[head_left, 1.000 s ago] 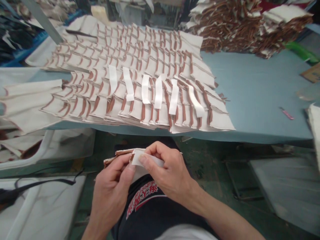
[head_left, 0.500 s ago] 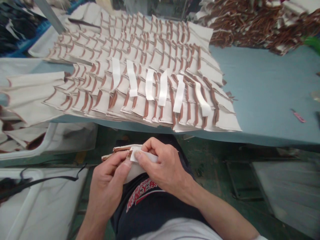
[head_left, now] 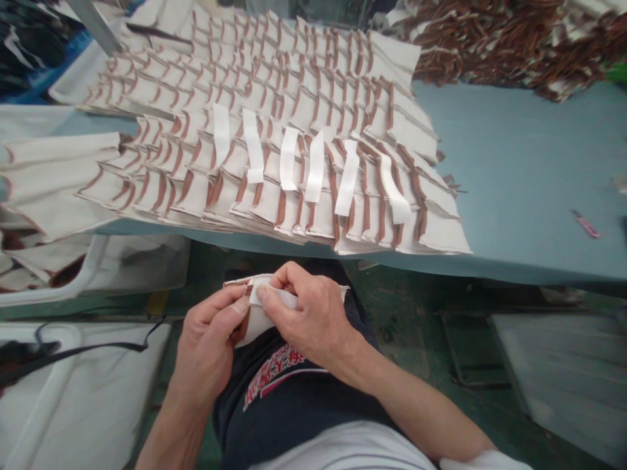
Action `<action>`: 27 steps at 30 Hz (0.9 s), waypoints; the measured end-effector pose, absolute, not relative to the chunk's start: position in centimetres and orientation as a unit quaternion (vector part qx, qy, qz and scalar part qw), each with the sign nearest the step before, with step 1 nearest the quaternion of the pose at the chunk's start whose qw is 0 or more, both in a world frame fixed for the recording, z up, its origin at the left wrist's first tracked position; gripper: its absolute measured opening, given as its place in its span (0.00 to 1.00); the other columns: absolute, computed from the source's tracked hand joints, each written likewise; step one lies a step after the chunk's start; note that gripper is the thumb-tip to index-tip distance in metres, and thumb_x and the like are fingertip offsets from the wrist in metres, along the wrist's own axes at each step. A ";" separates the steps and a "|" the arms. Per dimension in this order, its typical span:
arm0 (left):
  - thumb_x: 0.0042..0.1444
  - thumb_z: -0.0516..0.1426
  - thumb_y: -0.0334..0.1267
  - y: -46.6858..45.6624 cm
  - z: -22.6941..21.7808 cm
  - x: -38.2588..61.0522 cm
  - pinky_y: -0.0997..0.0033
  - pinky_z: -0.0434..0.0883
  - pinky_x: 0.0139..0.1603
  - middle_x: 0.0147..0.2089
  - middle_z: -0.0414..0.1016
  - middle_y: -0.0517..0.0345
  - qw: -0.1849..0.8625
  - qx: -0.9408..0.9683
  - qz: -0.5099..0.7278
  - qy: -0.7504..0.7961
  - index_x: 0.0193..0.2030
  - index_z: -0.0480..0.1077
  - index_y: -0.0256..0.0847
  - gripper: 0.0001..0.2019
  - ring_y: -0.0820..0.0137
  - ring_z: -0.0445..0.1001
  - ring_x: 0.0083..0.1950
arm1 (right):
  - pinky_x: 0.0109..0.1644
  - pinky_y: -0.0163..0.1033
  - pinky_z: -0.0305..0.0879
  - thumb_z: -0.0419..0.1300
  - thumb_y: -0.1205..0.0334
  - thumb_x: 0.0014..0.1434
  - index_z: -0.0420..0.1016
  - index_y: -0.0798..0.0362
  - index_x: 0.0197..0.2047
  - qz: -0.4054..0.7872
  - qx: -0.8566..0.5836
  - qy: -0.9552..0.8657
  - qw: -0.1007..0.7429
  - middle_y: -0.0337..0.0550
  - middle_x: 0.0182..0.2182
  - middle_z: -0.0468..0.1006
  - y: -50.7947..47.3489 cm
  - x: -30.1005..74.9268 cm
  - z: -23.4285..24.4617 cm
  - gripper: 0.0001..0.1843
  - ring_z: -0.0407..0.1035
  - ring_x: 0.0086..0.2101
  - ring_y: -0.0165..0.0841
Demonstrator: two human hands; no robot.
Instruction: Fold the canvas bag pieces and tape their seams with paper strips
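Note:
Over my lap, both hands work on one cream fabric piece with brown trim [head_left: 255, 321]. My left hand [head_left: 208, 346] grips its left edge, fingers closed. My right hand [head_left: 306, 313] pinches a white strip [head_left: 274, 297] against the top of the piece with thumb and forefinger. On the blue table [head_left: 514, 170] in front lie overlapping rows of the same trimmed pieces [head_left: 274, 117]. Several loose white strips [head_left: 313, 166] rest on the front rows.
A heap of brown-trimmed pieces [head_left: 490, 39] is piled at the back right of the table. A small pink tool [head_left: 585, 224] lies at the right. White bins holding fabric [head_left: 93, 274] stand at the lower left, with a black strap [head_left: 88, 349] across one.
My hands and the piece have drawn a little closer together and upward in view. The left thumb has closed onto the strip's end. The camera has tilted slightly.

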State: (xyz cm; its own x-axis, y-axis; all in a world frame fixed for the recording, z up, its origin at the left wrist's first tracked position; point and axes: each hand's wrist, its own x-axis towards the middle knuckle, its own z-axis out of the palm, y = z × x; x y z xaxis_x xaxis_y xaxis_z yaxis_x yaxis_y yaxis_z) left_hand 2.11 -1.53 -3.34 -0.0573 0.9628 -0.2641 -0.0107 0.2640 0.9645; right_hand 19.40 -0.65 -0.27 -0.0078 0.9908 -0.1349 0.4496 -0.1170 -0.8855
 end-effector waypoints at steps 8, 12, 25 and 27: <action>0.54 0.71 0.51 -1.2 -3.6 1.4 0.68 0.76 0.34 0.35 0.88 0.53 0.514 0.468 0.409 0.592 0.39 0.89 0.41 0.16 0.62 0.80 0.33 | 0.37 0.39 0.54 0.62 0.50 0.65 0.68 0.46 0.32 0.403 -0.626 -0.578 0.333 0.31 0.22 0.70 -0.7 19.1 -0.8 0.13 0.62 0.23 0.31; 0.58 0.70 0.49 -1.4 -3.1 1.9 0.72 0.70 0.28 0.31 0.87 0.58 0.477 0.490 0.393 0.614 0.38 0.89 0.42 0.13 0.68 0.77 0.27 | 0.36 0.38 0.53 0.61 0.49 0.65 0.67 0.46 0.32 0.411 -0.622 -0.578 0.333 0.31 0.21 0.69 -0.8 19.1 -0.9 0.14 0.60 0.21 0.30; 0.68 0.62 0.46 -3.2 -2.4 2.2 0.70 0.75 0.33 0.35 0.88 0.61 0.315 0.603 0.398 0.616 0.38 0.85 0.47 0.11 0.65 0.82 0.30 | 0.43 0.42 0.58 0.62 0.49 0.64 0.66 0.46 0.32 0.362 -0.581 -0.657 0.315 0.38 0.30 0.76 -0.3 19.8 0.4 0.14 0.68 0.34 0.36; 0.69 0.62 0.47 -3.6 -2.6 2.3 0.68 0.76 0.36 0.35 0.88 0.59 0.304 0.603 0.404 0.617 0.39 0.85 0.47 0.12 0.63 0.82 0.32 | 0.42 0.41 0.58 0.62 0.50 0.63 0.64 0.46 0.31 0.409 -0.571 -0.636 0.320 0.36 0.30 0.73 -0.1 19.8 0.4 0.15 0.66 0.33 0.34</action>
